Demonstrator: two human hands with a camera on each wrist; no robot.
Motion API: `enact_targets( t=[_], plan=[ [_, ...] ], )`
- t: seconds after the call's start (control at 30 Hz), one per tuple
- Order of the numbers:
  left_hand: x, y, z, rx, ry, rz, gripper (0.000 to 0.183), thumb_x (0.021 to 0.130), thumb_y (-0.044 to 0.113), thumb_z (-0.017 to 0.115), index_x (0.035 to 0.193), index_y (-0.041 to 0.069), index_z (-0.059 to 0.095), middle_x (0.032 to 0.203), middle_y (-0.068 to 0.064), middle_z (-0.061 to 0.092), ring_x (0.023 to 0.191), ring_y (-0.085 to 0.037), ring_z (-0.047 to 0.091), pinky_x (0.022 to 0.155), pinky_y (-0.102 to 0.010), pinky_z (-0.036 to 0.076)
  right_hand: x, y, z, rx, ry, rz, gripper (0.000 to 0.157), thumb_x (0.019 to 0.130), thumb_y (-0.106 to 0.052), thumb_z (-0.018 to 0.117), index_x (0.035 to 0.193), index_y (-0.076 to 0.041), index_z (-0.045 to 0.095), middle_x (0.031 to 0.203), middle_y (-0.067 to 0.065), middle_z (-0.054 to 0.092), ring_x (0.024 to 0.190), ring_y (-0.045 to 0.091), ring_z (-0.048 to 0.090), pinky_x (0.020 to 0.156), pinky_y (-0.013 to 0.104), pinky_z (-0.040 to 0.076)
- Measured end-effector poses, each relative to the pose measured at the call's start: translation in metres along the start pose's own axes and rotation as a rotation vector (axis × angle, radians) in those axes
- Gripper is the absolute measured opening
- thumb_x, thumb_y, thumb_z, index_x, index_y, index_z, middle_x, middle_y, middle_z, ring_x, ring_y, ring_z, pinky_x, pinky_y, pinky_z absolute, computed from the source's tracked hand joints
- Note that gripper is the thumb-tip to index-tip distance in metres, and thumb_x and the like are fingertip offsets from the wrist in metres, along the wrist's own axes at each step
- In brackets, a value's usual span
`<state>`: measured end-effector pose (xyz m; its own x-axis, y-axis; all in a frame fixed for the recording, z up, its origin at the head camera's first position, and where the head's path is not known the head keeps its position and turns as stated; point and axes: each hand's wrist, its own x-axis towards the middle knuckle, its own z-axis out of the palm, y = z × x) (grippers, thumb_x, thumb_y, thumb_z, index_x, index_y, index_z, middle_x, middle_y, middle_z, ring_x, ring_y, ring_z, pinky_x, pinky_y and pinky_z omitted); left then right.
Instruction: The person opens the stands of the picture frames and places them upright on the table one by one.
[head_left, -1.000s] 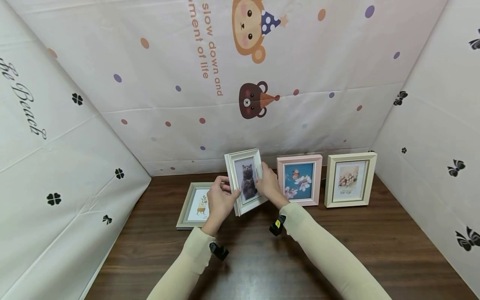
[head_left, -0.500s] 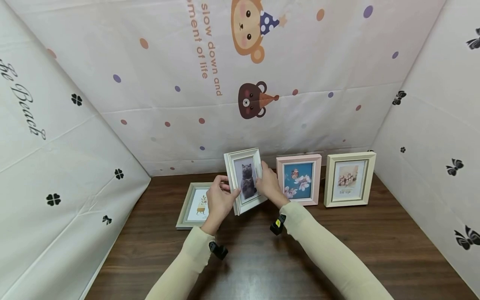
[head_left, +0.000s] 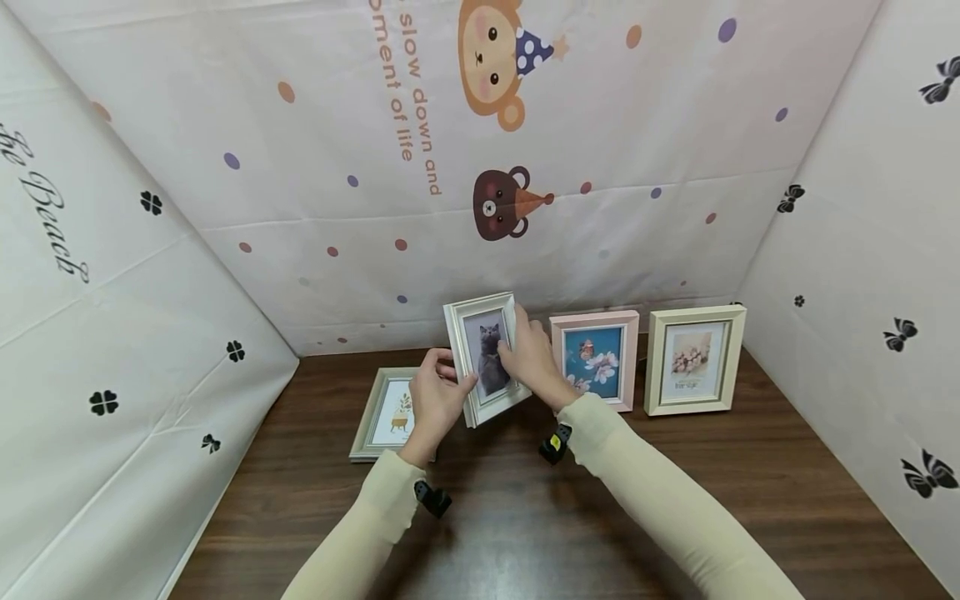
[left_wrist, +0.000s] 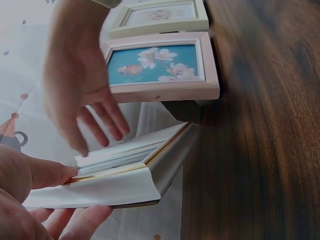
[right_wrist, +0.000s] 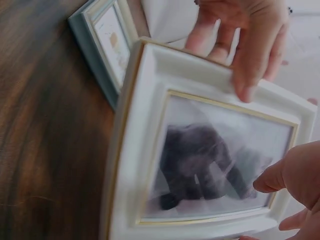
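Observation:
A white photo frame (head_left: 487,358) with a grey cat picture stands tilted in the head view, near the back of the table. My left hand (head_left: 437,406) pinches its left side, thumb on the front moulding and fingers behind, as the left wrist view shows. At its right side is my right hand (head_left: 532,358). The thumb (right_wrist: 270,180) overlaps the cat picture in the right wrist view. Seen from the left wrist, the fingers (left_wrist: 105,122) of that hand are fairly straight and spread, tips right at the frame's far edge.
To the right stand a pink frame (head_left: 596,321) with a blossom picture and a cream frame (head_left: 656,367). Behind my left hand, a grey-green frame (head_left: 366,429) leans back on the brown wooden table (head_left: 525,533). Printed cloth walls (head_left: 337,275) enclose the table.
My right hand has shifted up and slightly left along the frame's right side, its thumb further over the picture. The left hand keeps its hold. The whole head view has shifted slightly.

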<state>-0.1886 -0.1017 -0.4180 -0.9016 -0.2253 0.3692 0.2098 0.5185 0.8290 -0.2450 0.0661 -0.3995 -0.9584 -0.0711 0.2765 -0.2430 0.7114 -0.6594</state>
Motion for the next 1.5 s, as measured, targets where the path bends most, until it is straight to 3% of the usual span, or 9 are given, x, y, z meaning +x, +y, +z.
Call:
enact_targets(
  t=[0.33,0.53,0.67,0.97,1.23,1.5],
  plan=[
    [-0.001,-0.002,0.001,0.011,-0.002,-0.005,0.040,0.077,0.008,0.090,0.108,0.009,0.065,0.077,-0.007,0.071,0.062,-0.018,0.071,0.060,-0.038,0.059,-0.002,-0.031,-0.015,0.014,-0.055,-0.098,0.070,0.103,-0.023,0.061,0.162,-0.009,0.027,0.137,0.032,0.050,0.114,0.046,0.058,0.090,0.060,0.051],
    [-0.001,-0.001,0.003,0.006,-0.007,-0.010,0.039,0.078,0.008,0.089,0.109,0.010,0.065,0.080,-0.009,0.072,0.063,-0.019,0.071,0.062,-0.039,0.060,-0.002,-0.052,-0.020,0.017,-0.098,-0.121,0.067,0.105,-0.029,0.060,0.162,-0.015,0.028,0.147,0.029,0.046,0.128,0.046,0.053,0.100,0.062,0.047],
    [-0.001,-0.001,0.004,0.013,-0.011,-0.012,0.039,0.078,0.007,0.089,0.109,0.010,0.065,0.080,-0.009,0.072,0.063,-0.019,0.071,0.063,-0.039,0.060,-0.001,-0.061,-0.019,0.007,-0.116,-0.156,0.065,0.105,-0.032,0.060,0.160,-0.012,0.033,0.144,0.029,0.049,0.128,0.045,0.054,0.102,0.060,0.047],
    [-0.002,0.001,0.004,0.019,-0.015,-0.004,0.038,0.079,0.009,0.088,0.110,0.010,0.067,0.078,-0.007,0.072,0.062,-0.016,0.070,0.062,-0.038,0.059,-0.004,-0.067,-0.014,-0.013,-0.132,-0.202,0.058,0.105,-0.032,0.060,0.155,-0.008,0.042,0.136,0.026,0.056,0.106,0.038,0.063,0.084,0.051,0.054],
    [-0.001,-0.001,0.005,0.036,-0.005,0.013,0.036,0.079,0.010,0.087,0.109,0.010,0.067,0.075,-0.004,0.072,0.061,-0.016,0.070,0.061,-0.037,0.059,-0.001,-0.069,-0.012,-0.012,-0.118,-0.217,0.058,0.103,-0.027,0.064,0.153,-0.006,0.043,0.137,0.023,0.057,0.121,0.040,0.059,0.097,0.054,0.052],
    [-0.002,0.001,0.008,0.036,0.007,0.038,0.036,0.079,0.012,0.088,0.109,0.011,0.069,0.076,-0.006,0.072,0.061,-0.015,0.069,0.062,-0.038,0.059,0.000,-0.070,-0.004,0.019,-0.051,-0.240,0.062,0.098,-0.019,0.072,0.152,-0.005,0.044,0.128,0.024,0.060,0.108,0.038,0.063,0.083,0.052,0.054]
  ],
)
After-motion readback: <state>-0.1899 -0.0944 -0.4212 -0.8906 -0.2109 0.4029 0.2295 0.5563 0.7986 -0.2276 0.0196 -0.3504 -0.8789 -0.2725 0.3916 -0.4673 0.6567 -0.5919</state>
